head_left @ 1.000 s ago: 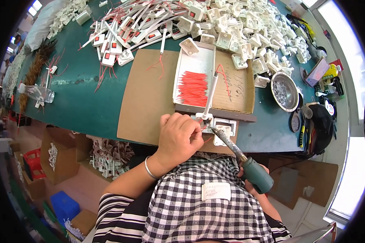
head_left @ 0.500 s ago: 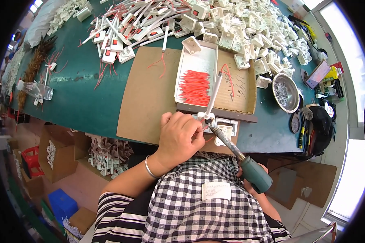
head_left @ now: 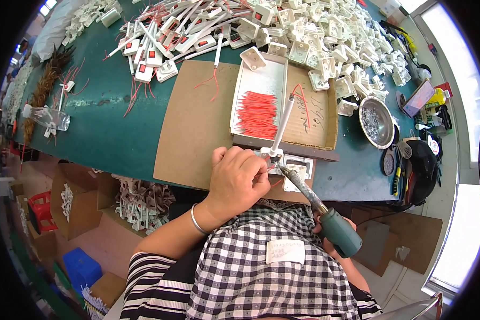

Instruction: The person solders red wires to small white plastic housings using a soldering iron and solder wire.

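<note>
My right hand (head_left: 320,228) is closed round the green handle of a soldering iron (head_left: 333,229), largely hidden behind it. The iron's tip (head_left: 284,170) sits just beside a white switch housing (head_left: 272,153) at the table's front edge. From that housing a white tube (head_left: 285,120) rises with a red wire at its top. My left hand (head_left: 239,175) is closed at the housing's left side, thumb and forefinger pinched on a thin red wire (head_left: 271,167). A second white housing (head_left: 295,178) lies right of the iron's tip.
Behind my hands, a white tray (head_left: 258,74) of cut red wires and a cardboard box (head_left: 325,122) stand on brown cardboard (head_left: 192,122). White housings (head_left: 314,37) and tubes with red switches (head_left: 149,58) are heaped beyond. A metal bowl (head_left: 376,122) stands at right.
The soldering iron's tip has shifted slightly right and down, away from the housing, and its handle with my right hand has moved a little right. My left hand has barely moved.
</note>
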A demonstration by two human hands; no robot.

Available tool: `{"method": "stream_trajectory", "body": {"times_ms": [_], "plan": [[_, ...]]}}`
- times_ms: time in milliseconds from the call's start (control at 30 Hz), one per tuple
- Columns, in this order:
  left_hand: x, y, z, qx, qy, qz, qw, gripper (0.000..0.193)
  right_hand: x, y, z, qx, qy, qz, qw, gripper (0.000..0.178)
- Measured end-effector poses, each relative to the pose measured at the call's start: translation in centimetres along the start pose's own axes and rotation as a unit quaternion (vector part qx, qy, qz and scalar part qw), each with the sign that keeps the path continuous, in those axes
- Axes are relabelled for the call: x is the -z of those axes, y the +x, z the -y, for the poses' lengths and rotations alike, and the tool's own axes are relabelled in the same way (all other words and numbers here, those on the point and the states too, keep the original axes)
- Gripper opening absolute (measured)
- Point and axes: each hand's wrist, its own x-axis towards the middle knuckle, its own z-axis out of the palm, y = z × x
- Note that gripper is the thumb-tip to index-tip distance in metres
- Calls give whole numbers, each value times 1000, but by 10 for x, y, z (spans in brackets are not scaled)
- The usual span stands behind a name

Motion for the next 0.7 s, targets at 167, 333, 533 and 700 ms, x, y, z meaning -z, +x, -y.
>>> {"method": "stream_trajectory", "body": {"times_ms": [167, 333, 533, 700], "plan": [[-1, 3, 3, -3, 4, -4, 1000, 14, -2, 6, 3, 4, 92, 10, 996, 18], [3, -4, 2, 0, 22, -26, 999, 11, -3, 5, 1, -17, 62, -48, 997, 23], [-12, -7, -4, -4, 14, -86, 996, 9, -15, 25, -176, -33, 130, 16, 991, 38], [-7, -17, -6, -17, -16, -88, 996, 8, -18, 66, -179, 16, 93, 37, 995, 40]]}}
